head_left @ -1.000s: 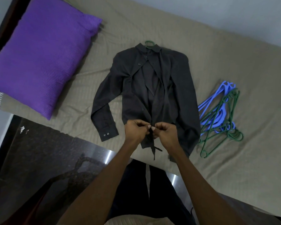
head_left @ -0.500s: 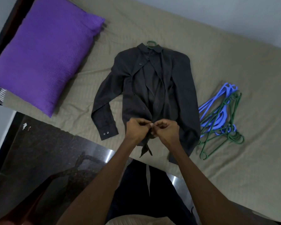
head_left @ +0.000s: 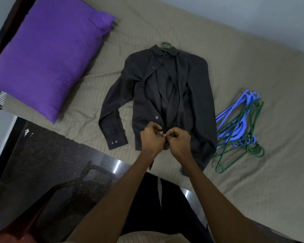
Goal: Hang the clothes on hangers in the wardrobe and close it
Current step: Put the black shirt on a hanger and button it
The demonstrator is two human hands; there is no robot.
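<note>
Centrally on the bed (head_left: 253, 67) the dark shirt (head_left: 197, 95) is laid, limp and light; its placket at six o'clock is pinched by left hand (head_left: 152, 139) and right hand (head_left: 180, 142); best lifted by the green hanger hook (head_left: 165, 45) at twelve.

One dark shirt (head_left: 167, 95) laid out flat on the bed (head_left: 253, 71), with one green hanger hook (head_left: 165, 46) poking out at the collar. One purple pillow (head_left: 47, 57). Two hands (head_left: 152, 138) in view, left and right (head_left: 179, 142). Over on the side there's one pile of loose hangers (head_left: 240, 130), blue ones and green ones mixed, too tangled to count properly. On the shirt I can pick out two snaps on the cuff (head_left: 114, 142) and four buttons up the front (head_left: 156, 117).
</note>
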